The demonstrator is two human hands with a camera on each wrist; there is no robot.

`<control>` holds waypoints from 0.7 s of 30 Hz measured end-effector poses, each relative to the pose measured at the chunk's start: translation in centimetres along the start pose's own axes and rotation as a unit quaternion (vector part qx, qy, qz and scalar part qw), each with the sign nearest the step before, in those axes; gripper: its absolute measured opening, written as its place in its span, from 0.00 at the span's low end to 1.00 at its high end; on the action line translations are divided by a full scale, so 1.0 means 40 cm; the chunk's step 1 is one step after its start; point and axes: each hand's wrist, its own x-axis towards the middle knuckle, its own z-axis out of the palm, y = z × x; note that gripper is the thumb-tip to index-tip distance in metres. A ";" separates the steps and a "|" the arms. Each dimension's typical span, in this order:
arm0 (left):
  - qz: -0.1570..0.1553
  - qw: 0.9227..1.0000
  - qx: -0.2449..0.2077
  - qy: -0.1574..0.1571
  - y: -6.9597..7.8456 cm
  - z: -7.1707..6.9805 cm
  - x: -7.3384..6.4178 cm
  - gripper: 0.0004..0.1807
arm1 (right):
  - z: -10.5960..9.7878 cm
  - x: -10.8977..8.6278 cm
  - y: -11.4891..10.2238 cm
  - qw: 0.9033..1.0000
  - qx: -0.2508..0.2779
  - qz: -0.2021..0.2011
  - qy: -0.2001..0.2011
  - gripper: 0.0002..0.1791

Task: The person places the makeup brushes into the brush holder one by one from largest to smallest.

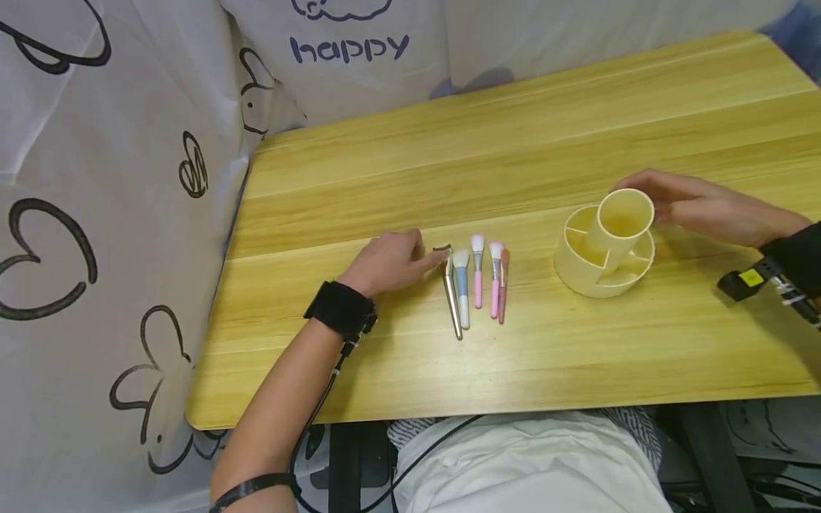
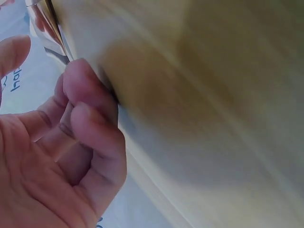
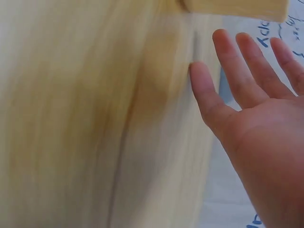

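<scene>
Left hand [image 1: 390,262]: positioned at the left end of the brush row; fingers bent inward, thumb separated from them in the left wrist view. Whether it grips the silver brush cannot be told.
Silver brush [image 1: 452,299]: leftmost in the row, dark bristles at the far end, directly at the left hand's fingertips.
Blue-and-white brush [image 1: 462,288]: just right of the silver brush, pale bristles.
Short pink brush [image 1: 477,274]: middle of the row, white bristles.
Long pink brush [image 1: 495,281]: right of the short pink brush, pale head.
Rose brush [image 1: 503,288]: right end, close beside the long pink brush.
Row orientation: bristles far, handles near; all lie on the table [image 1: 359,370].
Holder [image 1: 586,281]: cream, round, upright, right of the brushes; dividers surround a taller tube [image 1: 616,231].
Right hand [image 1: 715,206]: at the holder's far right side, fingers extended and spread wide; contact cannot be told.
Wristbands: black, one on the left wrist [image 1: 341,310], one on the right [image 1: 795,260].
Backdrop: white cloth [image 1: 359,85] printed "happy", beyond the far edge.
</scene>
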 end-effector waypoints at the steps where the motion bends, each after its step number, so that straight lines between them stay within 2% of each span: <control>1: 0.002 1.000 0.004 -0.001 0.002 0.001 0.000 0.28 | 0.001 0.000 0.000 1.000 0.009 -0.003 -0.003 0.34; 7: 0.006 1.000 0.013 -0.004 0.009 0.006 0.002 0.30 | 0.017 -0.001 -0.009 0.999 0.044 -0.016 -0.006 0.39; 13: 0.003 1.000 0.018 0.000 0.015 0.011 0.004 0.32 | 0.048 0.003 -0.020 0.993 0.105 -0.024 -0.038 0.55; 19: 0.008 1.000 0.026 0.004 0.028 0.014 0.011 0.37 | 0.075 0.001 -0.027 0.989 0.125 -0.027 -0.076 0.70; 21: 0.006 1.000 0.027 0.002 0.033 0.016 0.014 0.37 | 0.083 -0.001 -0.030 0.990 0.113 -0.021 -0.079 0.74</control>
